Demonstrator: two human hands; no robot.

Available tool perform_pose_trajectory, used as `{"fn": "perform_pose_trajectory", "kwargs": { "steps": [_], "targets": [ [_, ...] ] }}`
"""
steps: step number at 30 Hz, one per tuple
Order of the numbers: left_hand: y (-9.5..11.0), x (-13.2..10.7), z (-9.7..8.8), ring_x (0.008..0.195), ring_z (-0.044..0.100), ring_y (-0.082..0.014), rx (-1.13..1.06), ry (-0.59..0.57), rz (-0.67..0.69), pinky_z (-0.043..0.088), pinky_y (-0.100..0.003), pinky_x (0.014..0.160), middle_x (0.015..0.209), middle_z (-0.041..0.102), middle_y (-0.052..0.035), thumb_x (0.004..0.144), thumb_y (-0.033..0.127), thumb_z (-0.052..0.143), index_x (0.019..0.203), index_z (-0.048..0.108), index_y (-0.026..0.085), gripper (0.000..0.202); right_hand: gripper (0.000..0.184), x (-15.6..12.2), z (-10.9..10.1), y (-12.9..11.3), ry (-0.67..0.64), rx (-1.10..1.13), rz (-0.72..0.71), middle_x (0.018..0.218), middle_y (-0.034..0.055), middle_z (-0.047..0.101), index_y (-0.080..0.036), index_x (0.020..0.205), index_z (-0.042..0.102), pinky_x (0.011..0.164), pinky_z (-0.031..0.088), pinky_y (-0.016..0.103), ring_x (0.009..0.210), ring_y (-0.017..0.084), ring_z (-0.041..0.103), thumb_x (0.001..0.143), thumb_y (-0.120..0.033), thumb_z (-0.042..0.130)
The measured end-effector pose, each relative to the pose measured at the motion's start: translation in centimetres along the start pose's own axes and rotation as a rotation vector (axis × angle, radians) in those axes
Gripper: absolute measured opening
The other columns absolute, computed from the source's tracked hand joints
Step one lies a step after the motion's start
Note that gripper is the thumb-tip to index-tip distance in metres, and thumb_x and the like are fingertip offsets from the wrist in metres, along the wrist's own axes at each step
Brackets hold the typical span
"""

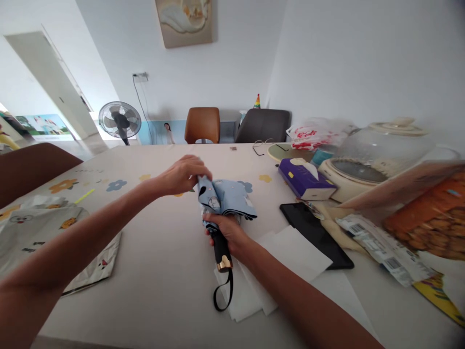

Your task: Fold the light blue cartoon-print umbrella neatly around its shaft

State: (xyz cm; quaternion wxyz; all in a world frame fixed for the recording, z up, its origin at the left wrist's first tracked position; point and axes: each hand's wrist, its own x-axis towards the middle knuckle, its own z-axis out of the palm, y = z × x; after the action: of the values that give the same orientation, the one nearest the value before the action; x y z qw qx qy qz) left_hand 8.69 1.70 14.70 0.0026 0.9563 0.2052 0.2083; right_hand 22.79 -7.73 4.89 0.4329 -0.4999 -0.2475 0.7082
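A folding umbrella with light blue patterned fabric is collapsed, its canopy loose in folds with dark edges. My right hand is wrapped round the lower canopy, just above the black handle with its gold-coloured band and black wrist strap. At the far end of the umbrella, my left hand pinches a fold of the blue fabric between thumb and fingers. The handle points toward me, and the umbrella is held over the table.
White paper sheets and a black tablet-like slab lie right of the umbrella. Beyond them are a purple tissue box, a large glass jar and snack packets. A printed cloth bag lies left. Chairs stand behind.
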Motion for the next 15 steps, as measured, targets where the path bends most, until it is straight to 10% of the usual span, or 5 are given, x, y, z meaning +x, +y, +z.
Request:
{"fn": "perform_pose_trajectory", "kwargs": {
  "steps": [9, 15],
  "targets": [
    [0.0, -9.8, 5.3, 0.069, 0.049, -0.0114, -0.465, 0.104, -0.539, 0.039, -0.024, 0.068, 0.07, 0.054, -0.0007, 0.057, 0.003, 0.035, 0.059, 0.055, 0.015, 0.022, 0.017, 0.6, -1.1, -0.2, -0.181, 0.106, 0.087, 0.063, -0.0015, 0.052, -0.013, 0.074, 0.053, 0.029, 0.036, 0.015, 0.046, 0.007, 0.048, 0.065, -0.019, 0.066],
    [-0.2, -10.7, 7.7, 0.073, 0.048, -0.0115, -0.533, 0.13, -0.481, 0.037, -0.024, 0.071, 0.07, 0.051, -0.0011, 0.056, 0.002, 0.032, 0.056, 0.053, 0.015, 0.024, 0.03, 0.7, -1.2, -0.3, -0.258, 0.167, 0.077, 0.065, -0.0011, 0.052, -0.016, 0.078, 0.05, 0.028, 0.034, 0.014, 0.046, 0.006, 0.047, 0.069, -0.039, 0.066]
  ]
}}
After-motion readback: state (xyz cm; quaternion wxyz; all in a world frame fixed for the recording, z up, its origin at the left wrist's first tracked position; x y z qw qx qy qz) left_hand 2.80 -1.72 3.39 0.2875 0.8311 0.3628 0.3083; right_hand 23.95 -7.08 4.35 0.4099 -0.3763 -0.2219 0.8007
